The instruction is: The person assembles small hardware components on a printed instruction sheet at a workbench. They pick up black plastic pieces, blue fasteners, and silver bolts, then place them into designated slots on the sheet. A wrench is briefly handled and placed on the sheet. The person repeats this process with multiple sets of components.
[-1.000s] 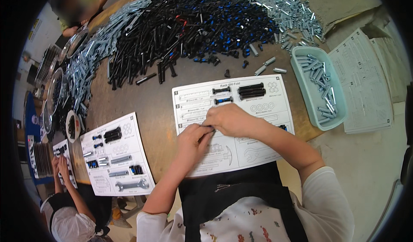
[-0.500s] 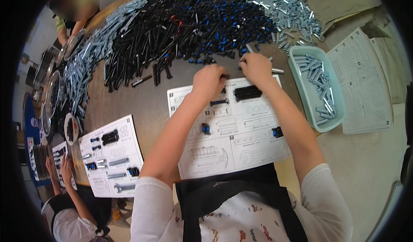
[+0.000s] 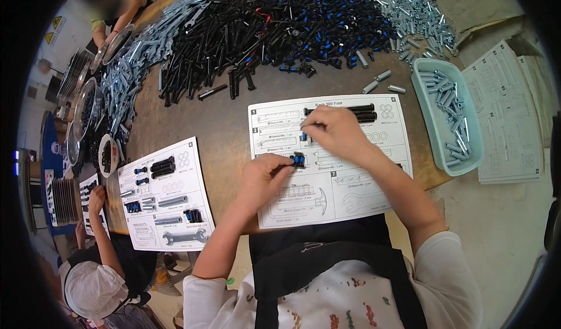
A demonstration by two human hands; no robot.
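Observation:
A white printed sheet (image 3: 274,212) with part drawings lies on the table in front of me. My left hand (image 3: 264,180) is closed, its thumb and forefinger pinching at a small cluster of short black bolts with blue thread patches (image 3: 299,160) on the sheet's middle. Above it, my right hand (image 3: 336,131) is closed over the sheet's upper part. Something small with a bit of blue (image 3: 304,137) shows by its fingertips, too covered to make out. Just beyond the right hand lie long black bolts (image 3: 367,117).
A wide heap of black bolts (image 3: 280,25) fills the table's far side, with silver wrenches (image 3: 137,54) at left and silver sleeves (image 3: 429,25) at right. A pale green tray (image 3: 418,95) of sleeves stands right. Leftward lies another part-covered sheet (image 3: 140,227); co-workers sit beyond.
Both hands have drawn back from the heap's near edge to the sheet. My left hand has come down to the short bolts; my right hand has moved onto the sheet's upper part.

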